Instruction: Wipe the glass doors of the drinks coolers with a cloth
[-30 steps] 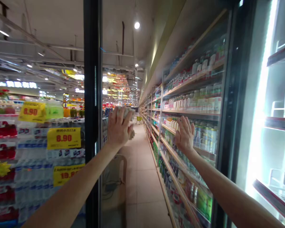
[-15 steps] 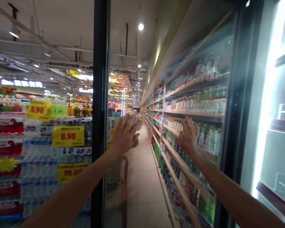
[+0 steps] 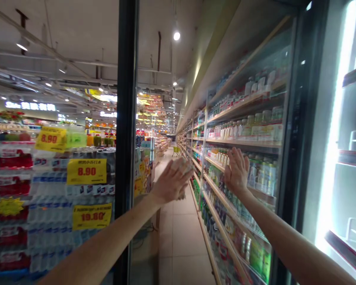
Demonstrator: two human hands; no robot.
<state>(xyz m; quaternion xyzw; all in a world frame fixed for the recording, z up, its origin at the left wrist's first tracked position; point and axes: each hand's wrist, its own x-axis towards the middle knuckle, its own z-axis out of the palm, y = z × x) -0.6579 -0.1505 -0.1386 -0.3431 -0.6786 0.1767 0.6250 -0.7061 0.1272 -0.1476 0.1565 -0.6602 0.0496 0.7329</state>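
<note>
With both hands raised before an open glass door (image 3: 127, 118), holds a crumpled, pale cloth (image 3: 186, 167) in the left hand (image 3: 169, 185), with fingers slanting across it and seemingly pinning it instead of clenching it. Cannot tell the full outline of the cloth, blurred and partly covered by those fingers. Places it well in from the left edge of the door, short of halfway to the right edge. Holds the right hand (image 3: 236, 172) open and higher, closer to the right edge, with fingertips upward and the palm turned to the glass; shows nothing gripped there. Cannot tell from this angle about firm contact for either hand. Looks ahead to a tiled floor (image 3: 180, 233) and, through the glass or mirrored in it, to long shelves (image 3: 246, 141) of bottles. Has a brightly lit cabinet (image 3: 354, 190) past the right edge, and stacked drink packs (image 3: 47, 221) with yellow price signs (image 3: 86, 171) past the left. Seems to be at the wiping step, with the left hand for the cloth and the right, apparently, for steadying. Calls next, by this reading, for even pressure through the left palm, strokes out to the side edges and corners of the door, and enough support from the right hand against swinging.
</note>
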